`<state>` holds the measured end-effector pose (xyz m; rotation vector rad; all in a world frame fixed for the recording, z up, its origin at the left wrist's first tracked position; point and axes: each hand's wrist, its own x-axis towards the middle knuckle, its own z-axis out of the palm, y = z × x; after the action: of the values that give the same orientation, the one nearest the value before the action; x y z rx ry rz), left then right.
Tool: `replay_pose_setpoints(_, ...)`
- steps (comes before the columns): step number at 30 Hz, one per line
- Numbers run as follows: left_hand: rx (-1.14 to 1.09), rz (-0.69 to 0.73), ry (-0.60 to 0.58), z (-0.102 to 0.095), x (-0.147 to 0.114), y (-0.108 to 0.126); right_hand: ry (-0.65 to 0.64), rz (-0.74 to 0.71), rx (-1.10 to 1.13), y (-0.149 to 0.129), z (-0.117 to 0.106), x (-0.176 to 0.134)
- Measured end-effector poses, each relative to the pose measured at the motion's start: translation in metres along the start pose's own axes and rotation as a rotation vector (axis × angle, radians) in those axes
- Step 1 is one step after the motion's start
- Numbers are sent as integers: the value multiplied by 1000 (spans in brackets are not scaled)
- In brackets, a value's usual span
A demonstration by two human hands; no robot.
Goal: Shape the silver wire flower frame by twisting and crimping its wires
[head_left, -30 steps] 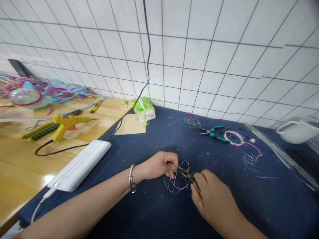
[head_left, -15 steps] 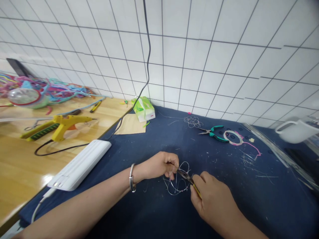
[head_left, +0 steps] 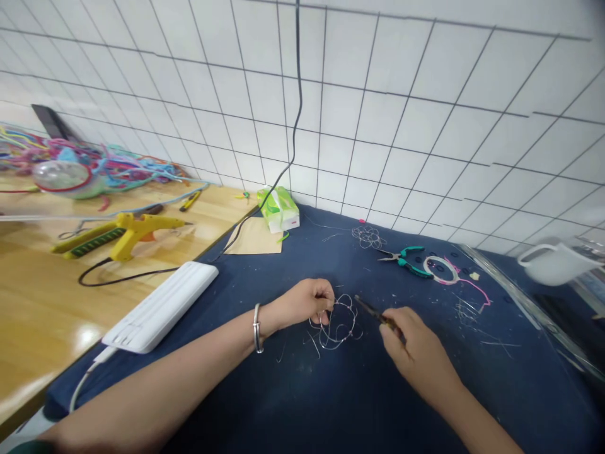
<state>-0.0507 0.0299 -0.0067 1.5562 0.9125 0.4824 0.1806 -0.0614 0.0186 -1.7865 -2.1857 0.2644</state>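
Note:
Pinched in the fingers of my left hand [head_left: 309, 301] is a looped shape of thin silvery wire [head_left: 350, 325], its curves hanging to the right over the dark blue cloth. A metal bangle circles my left wrist. My right hand [head_left: 418, 343] is closed round the handles of pliers [head_left: 375, 312] with dark jaws and a bit of yellow on the grip. The jaws point up and left, a short gap away from the wire loops. Loose wire ends [head_left: 312, 345] show below my left fingers.
Teal-handled pliers [head_left: 405, 257], a coiled wire flower [head_left: 367, 238] and a ring of pale wire [head_left: 440, 270] lie further back. A white power bank [head_left: 161, 307] sits left, a yellow glue gun [head_left: 135, 234] on the wooden table. A white mug [head_left: 560, 263] stands right.
The plier jaws were on the wire by my left fingers; now they have come off and moved right with my right hand. My left hand still pinches the wire. The view has shifted slightly.

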Motion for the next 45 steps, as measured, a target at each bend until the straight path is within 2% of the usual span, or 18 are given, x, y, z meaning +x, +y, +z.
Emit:
replay_pose_setpoints(2, 0, 4, 25, -2, 1, -1, 65, 12, -124, 12, 10, 6)
replay_pose_setpoints(5, 1, 25, 49, -2, 1, -4, 156, -57, -317, 19, 25, 10)
replay_pose_setpoints(8, -14, 39, 49, 0, 0, -5, 242, -162, -368, 6, 29, 8)
replay_pose_setpoints(12, -46, 40, 45, 3, -2, -4, 246, -407, -351, -19, 26, 6)
replay_pose_setpoints(15, -70, 42, 45, 4, -2, -4, 210, -518, -361, -25, 28, 8)
replay_pose_setpoints(20, -90, 55, 47, 4, -3, -4, 160, -587, -335, -28, 26, 11)
replay_pose_setpoints(23, -101, 53, 39, 4, -3, -3, 130, -661, -359, -39, 19, 16)
replay_pose_setpoints(27, -109, 42, 56, 3, -2, -3, 28, -704, -416, -54, 14, 27)
replay_pose_setpoints(32, -100, 29, 51, 1, -1, -3, 0, -799, -365, -51, 18, 34)
replay_pose_setpoints(35, -97, 54, 63, 0, -3, 2, 39, -777, -238, -42, 22, 33)
replay_pose_setpoints(41, -86, 91, 109, 3, -8, 15, 226, -588, 155, -28, 30, 25)
replay_pose_setpoints(45, -107, 147, 121, 8, -9, 18, 309, -499, 272, -29, 28, 18)
